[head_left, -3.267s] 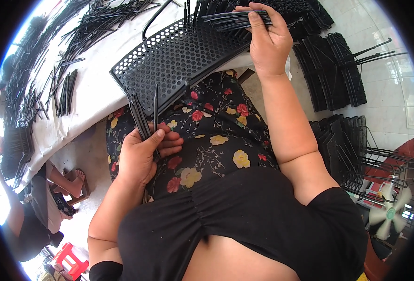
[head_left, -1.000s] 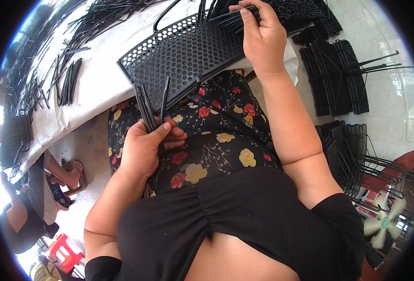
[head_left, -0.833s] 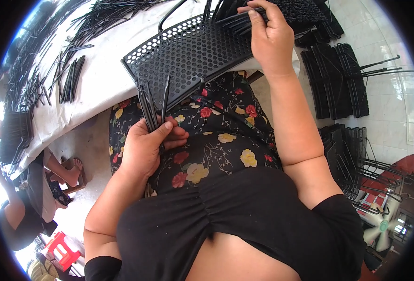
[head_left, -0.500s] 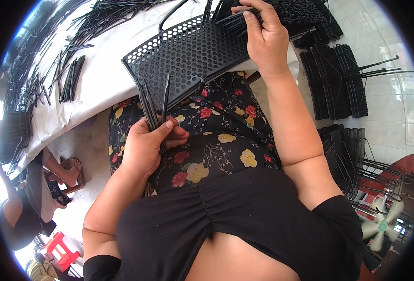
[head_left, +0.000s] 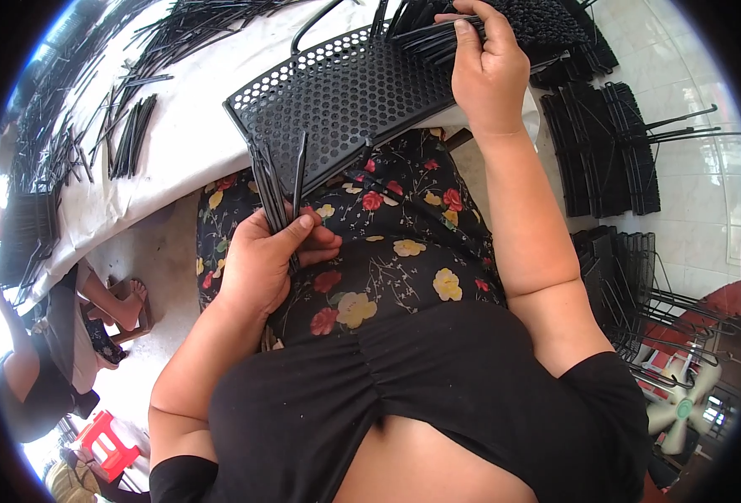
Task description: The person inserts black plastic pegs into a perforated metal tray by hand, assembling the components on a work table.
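My left hand [head_left: 257,260], low in front of my lap, is closed round a small bundle of thin black rods [head_left: 268,184]. One black rod [head_left: 300,172] stands apart from that bundle, between thumb and fingers. A black perforated panel [head_left: 333,109] with round holes and a raised rim lies tilted across the table edge and my lap. At its far right end, my right hand [head_left: 489,75] is pinched on the ends of several black rods [head_left: 431,38] lying over the panel. The fingertips there are partly hidden.
Loose black rods [head_left: 132,138] lie on the white-covered table [head_left: 169,172]. Stacked black racks [head_left: 593,151] with projecting wire legs stand on the right, near a fan [head_left: 685,408]. At left, a seated person's foot [head_left: 136,295] and a red plastic object [head_left: 109,444] show.
My right hand has shifted slightly right. The view has moved a little; the left hand keeps its hold on the rods and the panel lies much as before.
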`<state>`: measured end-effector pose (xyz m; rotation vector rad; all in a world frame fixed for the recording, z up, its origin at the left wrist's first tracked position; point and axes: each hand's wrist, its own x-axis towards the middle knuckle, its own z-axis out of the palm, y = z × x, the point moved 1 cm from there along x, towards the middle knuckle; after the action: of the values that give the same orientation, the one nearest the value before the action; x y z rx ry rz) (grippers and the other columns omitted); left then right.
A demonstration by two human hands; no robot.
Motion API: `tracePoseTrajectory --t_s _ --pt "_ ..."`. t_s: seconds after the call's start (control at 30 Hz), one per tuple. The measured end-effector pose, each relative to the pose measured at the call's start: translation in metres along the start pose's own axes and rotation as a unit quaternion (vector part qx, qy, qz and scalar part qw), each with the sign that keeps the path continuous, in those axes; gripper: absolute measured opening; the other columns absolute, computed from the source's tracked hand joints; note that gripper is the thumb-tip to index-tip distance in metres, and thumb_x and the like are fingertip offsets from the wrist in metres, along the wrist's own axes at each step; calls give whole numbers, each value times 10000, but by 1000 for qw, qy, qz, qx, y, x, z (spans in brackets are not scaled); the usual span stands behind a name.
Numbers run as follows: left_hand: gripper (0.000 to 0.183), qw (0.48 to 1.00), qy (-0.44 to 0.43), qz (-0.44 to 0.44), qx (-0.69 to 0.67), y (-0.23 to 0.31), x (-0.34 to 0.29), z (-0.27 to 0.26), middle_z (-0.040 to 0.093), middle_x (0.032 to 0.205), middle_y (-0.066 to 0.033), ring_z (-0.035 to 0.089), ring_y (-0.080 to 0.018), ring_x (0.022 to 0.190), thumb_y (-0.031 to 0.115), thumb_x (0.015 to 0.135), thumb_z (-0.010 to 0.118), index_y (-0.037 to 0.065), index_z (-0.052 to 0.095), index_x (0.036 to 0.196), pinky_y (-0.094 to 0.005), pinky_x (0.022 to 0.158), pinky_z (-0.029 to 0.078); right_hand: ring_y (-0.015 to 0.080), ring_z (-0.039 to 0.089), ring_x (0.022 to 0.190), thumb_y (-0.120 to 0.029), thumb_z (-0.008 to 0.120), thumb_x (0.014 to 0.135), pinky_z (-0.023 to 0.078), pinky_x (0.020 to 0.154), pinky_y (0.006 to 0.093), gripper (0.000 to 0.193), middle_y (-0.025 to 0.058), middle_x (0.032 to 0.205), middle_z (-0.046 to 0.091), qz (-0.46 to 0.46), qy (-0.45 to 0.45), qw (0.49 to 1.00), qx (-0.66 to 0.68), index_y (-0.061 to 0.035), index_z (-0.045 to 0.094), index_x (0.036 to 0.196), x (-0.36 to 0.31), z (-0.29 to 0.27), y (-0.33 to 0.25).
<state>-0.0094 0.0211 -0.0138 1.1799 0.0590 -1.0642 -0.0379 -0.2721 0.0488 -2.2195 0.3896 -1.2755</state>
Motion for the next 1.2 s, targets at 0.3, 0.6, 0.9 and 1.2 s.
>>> tracePoseTrajectory --t_s 0.3,0.6,0.9,1.2 --pt "112 1000 -6 -4 -4 1 0 1 671 850 -182 699 -328 821 43 971 554 -51 571 1029 -452 778 608 205 699 889 -11 547 956 528 779 292 126 132 942 705 -34 -44 998 39 31 602 1062 3 -4 -1" --pt "109 1000 -9 -11 6 2 2 2 667 844 -175 698 -326 831 42 971 550 -45 569 1033 -455 749 616 419 666 876 -30 562 922 530 722 435 194 246 900 662 -79 -42 994 -65 16 535 1109 11 11 0" --pt "108 1000 2 -8 11 2 0 3 655 868 -174 694 -320 839 38 972 548 -42 556 1045 -463 685 634 440 620 869 -2 525 882 514 749 465 180 266 896 609 -177 -64 966 -175 48 549 1054 29 25 -1" --pt "83 1000 5 -17 14 4 -3 4 653 858 -146 695 -278 820 35 968 564 -23 546 1024 -414 678 636 415 628 881 13 469 864 525 783 434 236 265 966 610 -113 -237 931 -254 58 624 1036 44 24 -28"
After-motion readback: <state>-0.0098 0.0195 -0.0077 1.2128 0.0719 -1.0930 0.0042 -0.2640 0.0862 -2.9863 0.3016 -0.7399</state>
